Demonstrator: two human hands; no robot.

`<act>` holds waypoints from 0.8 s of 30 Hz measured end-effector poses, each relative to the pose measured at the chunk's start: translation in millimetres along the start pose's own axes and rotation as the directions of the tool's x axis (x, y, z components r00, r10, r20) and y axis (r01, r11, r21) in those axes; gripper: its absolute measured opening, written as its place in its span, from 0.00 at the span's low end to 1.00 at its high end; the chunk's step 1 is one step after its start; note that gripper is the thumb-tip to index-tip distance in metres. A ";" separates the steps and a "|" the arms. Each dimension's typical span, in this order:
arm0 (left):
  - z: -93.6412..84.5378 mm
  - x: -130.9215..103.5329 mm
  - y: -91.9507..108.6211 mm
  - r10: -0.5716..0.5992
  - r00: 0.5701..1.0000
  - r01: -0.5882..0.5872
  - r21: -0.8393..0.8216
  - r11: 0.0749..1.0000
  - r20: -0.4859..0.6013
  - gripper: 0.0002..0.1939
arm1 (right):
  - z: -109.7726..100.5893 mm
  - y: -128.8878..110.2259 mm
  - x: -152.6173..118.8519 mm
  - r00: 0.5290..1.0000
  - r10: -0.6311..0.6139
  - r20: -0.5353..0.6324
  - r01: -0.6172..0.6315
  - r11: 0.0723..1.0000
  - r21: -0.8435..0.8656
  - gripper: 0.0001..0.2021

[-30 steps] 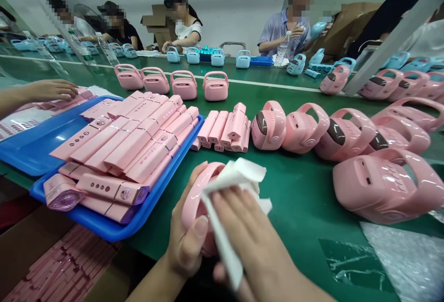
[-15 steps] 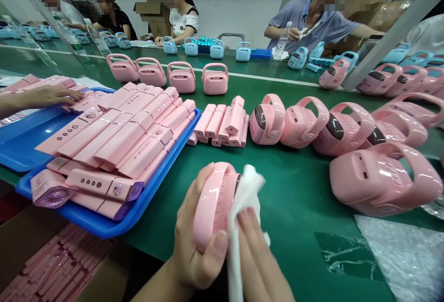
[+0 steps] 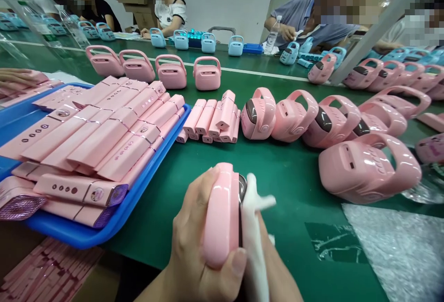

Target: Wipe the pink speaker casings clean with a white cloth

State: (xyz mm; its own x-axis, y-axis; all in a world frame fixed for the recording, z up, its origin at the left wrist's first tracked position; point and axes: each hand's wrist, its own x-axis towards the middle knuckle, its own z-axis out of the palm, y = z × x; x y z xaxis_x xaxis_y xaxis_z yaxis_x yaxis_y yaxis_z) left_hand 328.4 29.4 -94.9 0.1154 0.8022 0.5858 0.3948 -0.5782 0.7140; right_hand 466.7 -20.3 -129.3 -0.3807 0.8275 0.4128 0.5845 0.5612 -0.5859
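My left hand (image 3: 194, 237) is wrapped round a glossy pink portable speaker (image 3: 222, 218), thumb on the near end and fingers over the far side. The carry handle faces up, and a strip of the dark front panel (image 3: 242, 186) shows on its right. Against that front my right hand (image 3: 274, 255) presses a white cloth (image 3: 255, 237). The cloth and the speaker hide most of the right fingers. Both hands are over the near edge of the green table.
A blue tray (image 3: 138, 200) piled with pink, banded bar-shaped pieces (image 3: 114, 131) stands at left. Several pink speakers (image 3: 291, 117) line the right side, beside stacked pink pieces (image 3: 211, 119). Bubble wrap (image 3: 398, 246) lies at right. Co-workers (image 3: 169, 10) sit across the table.
The speaker has turned in my left hand so its handle edge faces me more. The right hand and cloth have moved lower along the front. The view has shifted slightly right.
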 end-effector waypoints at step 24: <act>2.9 3.0 2.7 0.034 0.999 -0.038 0.097 0.995 0.038 0.33 | -4.5 -11.0 3.3 0.971 0.233 -0.049 -0.213 0.942 0.258 0.30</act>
State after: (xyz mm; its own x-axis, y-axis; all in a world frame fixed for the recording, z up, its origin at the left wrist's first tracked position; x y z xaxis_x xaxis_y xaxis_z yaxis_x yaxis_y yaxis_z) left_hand 332.4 30.7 -92.3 0.1637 0.7872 0.5946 0.4768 -0.5908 0.6508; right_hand 462.3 -23.8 -118.4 -0.1983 0.9336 0.2984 0.4475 0.3571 -0.8199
